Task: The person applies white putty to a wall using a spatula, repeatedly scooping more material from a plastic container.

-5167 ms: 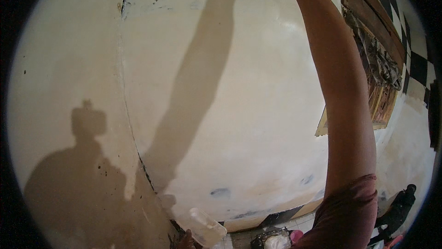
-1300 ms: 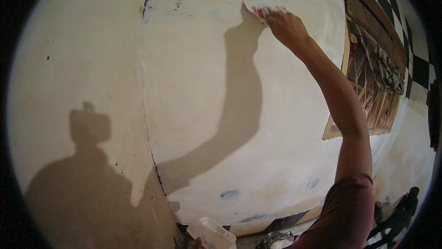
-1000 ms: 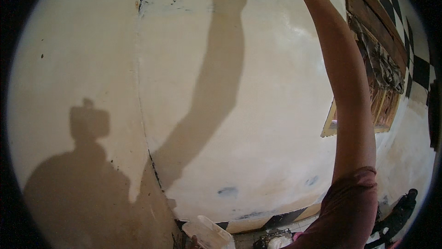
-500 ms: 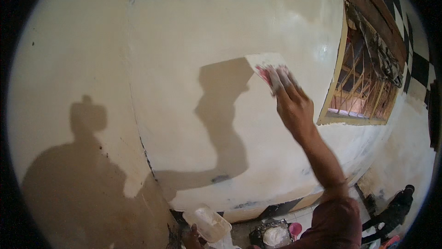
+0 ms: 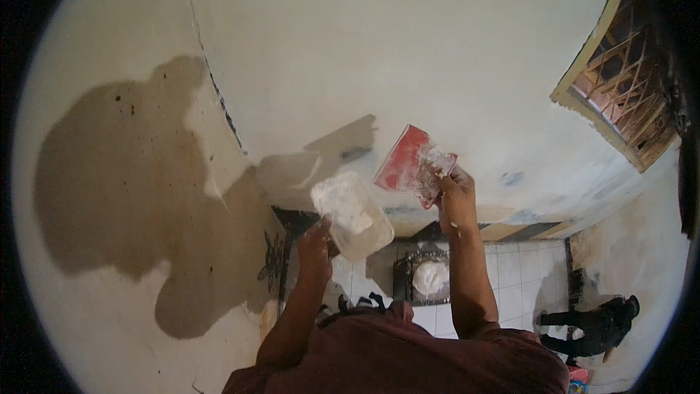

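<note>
Before the pale wall [image 5: 408,51], the red scraper [image 5: 402,162] slants, blade facing upper left.

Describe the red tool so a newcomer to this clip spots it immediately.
Find the pale wall filling the upper picture, then drop to the right hand before its lower part. That hand grips a flat red scraper smeared with white. Its red colour sets it apart from the pale, boxy tub in the left hand.

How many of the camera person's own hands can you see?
2. The left hand grips the see-through tub at its edge, and the right hand holds the red scraper. Neither hand is missing, though some fingers are hidden.
</note>
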Demonstrator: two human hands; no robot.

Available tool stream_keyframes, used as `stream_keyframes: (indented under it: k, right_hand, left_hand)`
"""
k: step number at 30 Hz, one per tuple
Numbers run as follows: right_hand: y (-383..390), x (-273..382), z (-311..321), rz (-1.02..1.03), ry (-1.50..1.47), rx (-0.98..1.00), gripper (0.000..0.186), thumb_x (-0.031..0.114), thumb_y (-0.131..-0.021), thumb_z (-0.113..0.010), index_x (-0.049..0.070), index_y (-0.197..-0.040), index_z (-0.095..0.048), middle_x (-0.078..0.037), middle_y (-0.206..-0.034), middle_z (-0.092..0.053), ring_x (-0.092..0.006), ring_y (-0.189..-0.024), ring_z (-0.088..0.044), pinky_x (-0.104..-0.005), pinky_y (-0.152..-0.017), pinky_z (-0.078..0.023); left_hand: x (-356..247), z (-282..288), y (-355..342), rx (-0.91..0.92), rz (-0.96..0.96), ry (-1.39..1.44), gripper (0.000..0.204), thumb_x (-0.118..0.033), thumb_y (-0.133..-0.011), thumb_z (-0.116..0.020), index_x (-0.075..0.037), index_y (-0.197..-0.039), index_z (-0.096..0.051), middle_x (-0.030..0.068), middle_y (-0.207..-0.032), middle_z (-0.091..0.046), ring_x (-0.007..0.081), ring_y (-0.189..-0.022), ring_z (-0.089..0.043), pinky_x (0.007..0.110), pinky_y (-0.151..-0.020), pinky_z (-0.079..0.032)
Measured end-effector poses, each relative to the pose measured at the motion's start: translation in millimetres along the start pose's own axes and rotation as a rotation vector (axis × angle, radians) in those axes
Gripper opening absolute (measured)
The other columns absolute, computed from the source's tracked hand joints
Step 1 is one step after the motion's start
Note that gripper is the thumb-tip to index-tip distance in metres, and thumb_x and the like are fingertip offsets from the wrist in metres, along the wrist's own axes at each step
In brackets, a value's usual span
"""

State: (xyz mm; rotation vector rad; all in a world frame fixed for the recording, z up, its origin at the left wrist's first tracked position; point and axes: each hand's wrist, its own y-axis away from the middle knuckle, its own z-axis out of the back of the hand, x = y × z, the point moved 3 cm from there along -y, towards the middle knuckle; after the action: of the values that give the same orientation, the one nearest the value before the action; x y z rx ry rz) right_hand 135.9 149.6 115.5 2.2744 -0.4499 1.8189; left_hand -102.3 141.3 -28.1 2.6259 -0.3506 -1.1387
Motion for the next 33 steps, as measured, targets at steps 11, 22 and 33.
stream_keyframes:
  k: [11,22,33]
  right_hand:
    - [6.4,-6.2,18.5,0.288,0.884,0.215,0.019,0.013,-0.081,-0.057,-0.004,-0.09,-0.058,-0.024,-0.07,-0.058,-0.0371,-0.061,-0.059,-0.0419,-0.062,-0.046]
    - [-5.2,-7.3,24.5,0.372,1.018,0.233,0.017,0.011,-0.08,-0.057,-0.005,-0.084,-0.055,-0.025,-0.068,-0.055,-0.0413,-0.063,-0.055,-0.0408,-0.061,-0.044]
    - [-16.7,-13.9,38.0,0.34,1.026,0.178,0.015,0.01,-0.08,-0.057,-0.004,-0.083,-0.055,-0.023,-0.066,-0.054,-0.0354,-0.059,-0.054,-0.0389,-0.059,-0.044]
  left_hand:
    - [12.7,-52.0,-11.7,0.065,-0.066,-0.04,0.033,-0.015,-0.085,-0.066,0.007,-0.109,-0.059,0.0103,-0.102,-0.064,0.0168,-0.084,-0.064,0.031,-0.072,-0.053]
    - [18.0,-78.7,-22.8,0.068,-0.181,-0.35,0.027,-0.006,-0.083,-0.069,0.006,-0.107,-0.062,0.0075,-0.099,-0.065,0.0118,-0.085,-0.059,0.026,-0.076,-0.047]
    - [6.2,-110.0,-15.2,0.153,-0.208,-0.36,0.021,-0.005,-0.084,-0.068,0.006,-0.102,-0.063,0.0079,-0.097,-0.066,0.0095,-0.084,-0.058,0.025,-0.075,-0.047]
